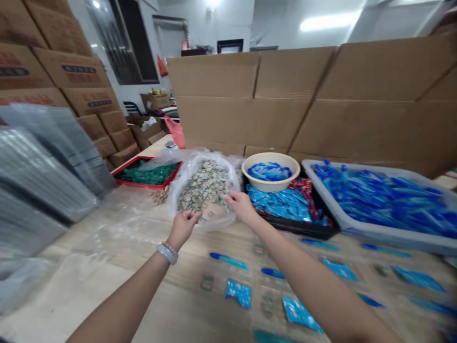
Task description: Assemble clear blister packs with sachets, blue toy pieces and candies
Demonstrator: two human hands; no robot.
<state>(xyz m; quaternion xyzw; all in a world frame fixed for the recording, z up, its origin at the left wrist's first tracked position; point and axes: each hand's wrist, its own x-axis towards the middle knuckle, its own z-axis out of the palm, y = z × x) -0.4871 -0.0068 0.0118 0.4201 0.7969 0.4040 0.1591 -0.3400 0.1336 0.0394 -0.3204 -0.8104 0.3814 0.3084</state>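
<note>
A clear plastic bag (171, 195) stands open on the table, its rim rolled down around a heap of small beige-and-green flat pieces (205, 183). At the bag's near edge is my left hand (183, 227), fingertips pinched together. My right hand (241, 205) reaches to the bag's right side with thumb and forefinger closed near the pieces. Whatever either pinch holds is too small to make out. Closer to me lie blue-and-teal pen-like pieces (228, 260), small blue packets (238, 293) and little clear-green squares (206, 282), laid out in groups.
Left of the bag is a red tray (167, 183) of dark green pieces. To the right stand a cream bowl (271, 186) of blue pieces, a black tray (285, 224) of packets and a grey tub (357, 228) of blue pieces. Cardboard (221, 119) walls the back.
</note>
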